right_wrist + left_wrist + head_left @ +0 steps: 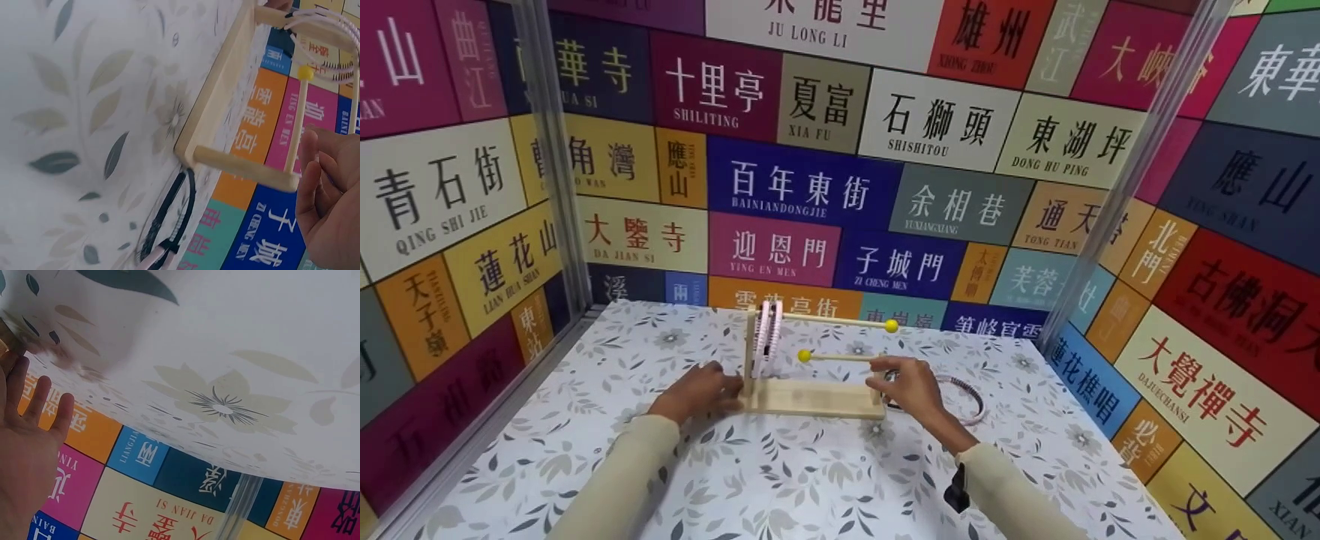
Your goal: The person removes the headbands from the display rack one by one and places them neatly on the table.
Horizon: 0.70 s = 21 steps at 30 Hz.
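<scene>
From the head view we cannot tell whether the left hand's grip (701,392) touches the wooden stand (810,397); the right hand's grip (911,386) hides part of the loose hoop (982,406). In our right wrist view, the edges crop the loose hoop and hung hoops (766,330).

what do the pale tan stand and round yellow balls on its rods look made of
Pale tan stand: probably wood, matt, seemingly unvarnished, from its colour and dull surface. Round yellow balls: plastic or painted wood, can't tell; evenly coloured and smooth-looking.
</scene>
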### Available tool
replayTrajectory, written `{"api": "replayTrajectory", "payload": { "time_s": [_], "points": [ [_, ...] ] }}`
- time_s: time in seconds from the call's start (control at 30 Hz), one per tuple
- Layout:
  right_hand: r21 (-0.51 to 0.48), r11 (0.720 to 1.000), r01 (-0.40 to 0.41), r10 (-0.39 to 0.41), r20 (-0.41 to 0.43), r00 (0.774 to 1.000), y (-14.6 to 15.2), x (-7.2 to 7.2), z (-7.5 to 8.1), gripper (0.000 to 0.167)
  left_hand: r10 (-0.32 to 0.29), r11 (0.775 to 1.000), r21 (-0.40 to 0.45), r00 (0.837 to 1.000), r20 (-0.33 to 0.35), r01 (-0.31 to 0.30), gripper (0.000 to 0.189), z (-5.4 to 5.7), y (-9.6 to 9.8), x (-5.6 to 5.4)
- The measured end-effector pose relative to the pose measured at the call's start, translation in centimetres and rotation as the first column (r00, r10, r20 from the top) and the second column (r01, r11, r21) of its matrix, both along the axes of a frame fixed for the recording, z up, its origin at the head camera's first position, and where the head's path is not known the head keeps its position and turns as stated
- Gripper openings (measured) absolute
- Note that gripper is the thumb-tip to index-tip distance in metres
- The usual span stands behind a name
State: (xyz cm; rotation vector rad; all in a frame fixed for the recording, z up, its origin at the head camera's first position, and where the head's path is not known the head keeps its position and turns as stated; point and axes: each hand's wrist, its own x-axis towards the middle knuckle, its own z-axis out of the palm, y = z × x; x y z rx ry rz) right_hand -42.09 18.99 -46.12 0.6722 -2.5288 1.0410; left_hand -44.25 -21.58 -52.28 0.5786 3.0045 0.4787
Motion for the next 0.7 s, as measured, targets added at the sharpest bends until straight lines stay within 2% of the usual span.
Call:
{"api": "replayTrajectory", "payload": {
  "time_s": [0.1,0.27,0.33,0.5,0.7],
  "points": [
    [0.016,1.000,-0.024,0.025,-0.015,1.000,-1.4,0.0,0.3,0.029,0.016,1.000,-0.007,1.000,0.016,-0.016,0.043,0.2,0.1,0.1],
    [0.007,0.998,-0.063,0.063,0.028,0.998,-3.7,-0.1,0.7,0.031,0.053,0.998,0.017,0.998,0.046,-0.054,0.043,0.3,0.2,0.2],
    [0.004,0.998,-0.068,0.068,0.040,0.997,-4.6,-0.1,0.7,0.030,0.046,0.999,0.017,0.998,0.036,-0.046,0.041,0.3,0.2,0.2],
    [0.013,0.996,-0.092,0.092,-0.004,0.996,-6.7,-0.3,0.5,0.028,0.019,1.000,-0.007,1.000,0.004,-0.019,0.034,0.4,0.3,0.0],
    [0.013,0.992,-0.129,0.129,-0.007,0.992,-9.2,-0.4,0.3,0.032,0.014,1.000,-0.018,1.000,0.015,-0.013,0.031,0.7,0.2,0.2]
  ]
}}
